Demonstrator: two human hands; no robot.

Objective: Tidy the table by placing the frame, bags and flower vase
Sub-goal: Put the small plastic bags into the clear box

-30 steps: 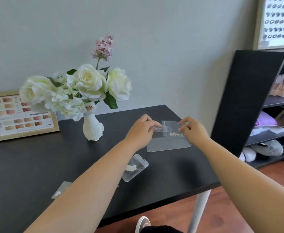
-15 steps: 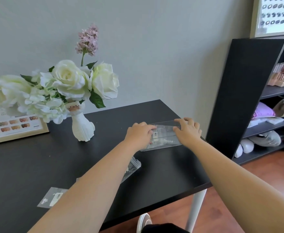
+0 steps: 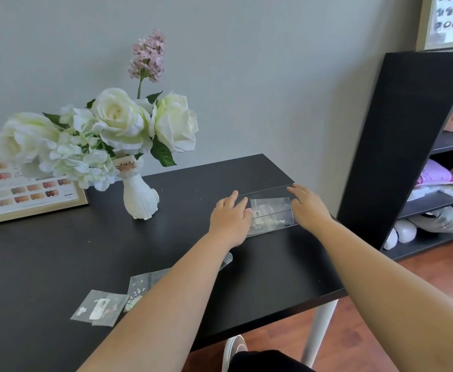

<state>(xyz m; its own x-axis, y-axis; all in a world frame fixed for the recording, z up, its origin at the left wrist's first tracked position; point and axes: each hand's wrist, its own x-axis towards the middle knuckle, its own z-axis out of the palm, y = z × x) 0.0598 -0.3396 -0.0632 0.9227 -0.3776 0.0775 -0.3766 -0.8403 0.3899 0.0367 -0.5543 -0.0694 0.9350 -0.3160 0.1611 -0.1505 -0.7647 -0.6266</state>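
A clear bag [image 3: 272,210] with small white pieces and a barcode label lies flat on the black table [image 3: 45,264] near its far right corner. My left hand [image 3: 230,218] rests flat with its fingertips on the bag's left edge. My right hand [image 3: 310,208] lies flat against the bag's right edge, fingers stretched out. A white cat-shaped vase [image 3: 139,200] with white roses and a pink sprig stands at the back. The wooden frame [image 3: 32,202] with nail colour samples leans against the wall at far left. Two more small bags [image 3: 99,308] [image 3: 139,288] lie near the front; my left forearm partly covers a third.
A tall black shelf unit [image 3: 407,130] stands just right of the table, holding pouches and boxes. The table's right edge and a white leg [image 3: 319,331] are close to my right arm. A wooden floor lies below.
The clear bag came down from upright in my fingers to flat on the table. Both hands went from pinching its top to lying flat at its edges.
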